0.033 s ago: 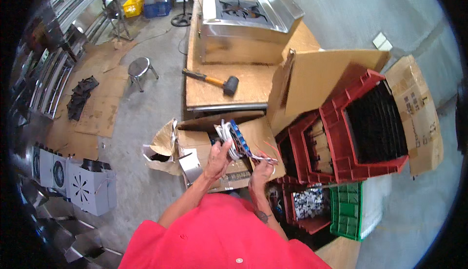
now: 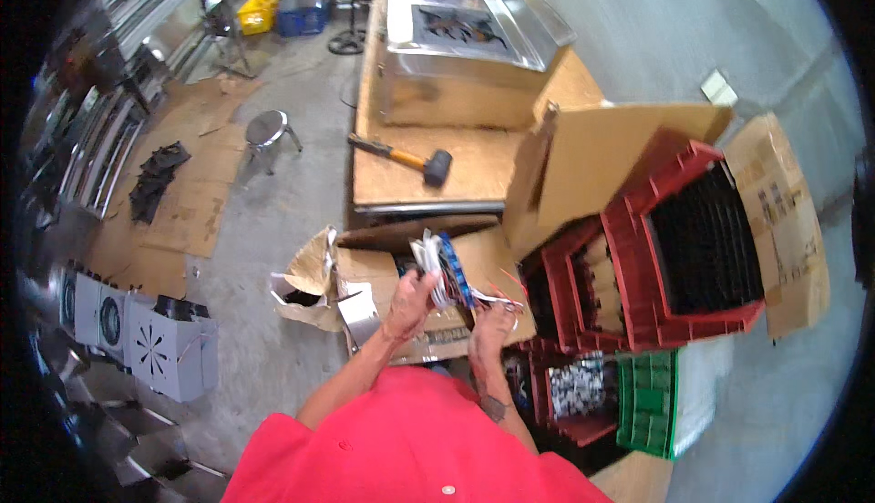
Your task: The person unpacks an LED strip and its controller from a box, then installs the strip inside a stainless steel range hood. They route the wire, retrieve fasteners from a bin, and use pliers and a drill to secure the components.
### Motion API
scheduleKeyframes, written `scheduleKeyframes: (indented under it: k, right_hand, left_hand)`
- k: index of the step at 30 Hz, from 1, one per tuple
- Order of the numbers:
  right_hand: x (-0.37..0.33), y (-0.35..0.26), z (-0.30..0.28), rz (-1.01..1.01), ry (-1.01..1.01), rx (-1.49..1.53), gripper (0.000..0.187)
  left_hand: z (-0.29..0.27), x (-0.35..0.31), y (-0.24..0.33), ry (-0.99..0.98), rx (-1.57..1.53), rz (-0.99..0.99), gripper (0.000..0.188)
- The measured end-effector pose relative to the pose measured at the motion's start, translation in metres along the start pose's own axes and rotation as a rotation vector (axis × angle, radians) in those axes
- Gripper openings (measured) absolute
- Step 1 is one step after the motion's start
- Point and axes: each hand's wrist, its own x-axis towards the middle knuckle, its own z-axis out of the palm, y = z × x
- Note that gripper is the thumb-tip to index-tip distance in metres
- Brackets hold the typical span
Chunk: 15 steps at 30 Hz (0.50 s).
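In front of my chest, a bundle of white cables [image 2: 426, 257] with a blue strip-like part [image 2: 452, 264] along its right side is held up over an open cardboard box [image 2: 437, 343]. My left hand [image 2: 410, 302] is closed around the lower left of the cable bundle. My right hand [image 2: 493, 323] pinches the thin white and reddish wire ends [image 2: 497, 301] trailing from the bundle's lower right. Exactly what the blue part is cannot be made out. Part of the box's contents lies hidden behind my hands and the bundle.
Ahead, a wooden workbench [image 2: 428, 193] bears a black-headed mallet [image 2: 436, 168] and a steel gas stove [image 2: 465, 56]. To the right stand red crates [image 2: 629, 257] with black parts, and a green crate [image 2: 648, 403]. A round stool [image 2: 267, 128] and grey metal housings [image 2: 169, 348] are left.
The surroundings sit slightly lower and farther right in the picture. Both hands keep their hold on the cable bundle and wires.
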Motion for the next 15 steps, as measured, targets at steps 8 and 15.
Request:
scheduleKeyframes:
  k: [8,15]
  right_hand:
    - [0.076,-0.114,0.051,0.259,-0.263,0.571,0.025]
    - [0.024,-0.169,0.087,0.605,-0.583,0.747,0.034]
  left_hand:
    - [-0.03,-0.028,-0.005,-0.335,0.326,-0.175,0.079]
    - [-0.003,-0.019,-0.015,0.205,0.206,-0.166,0.058]
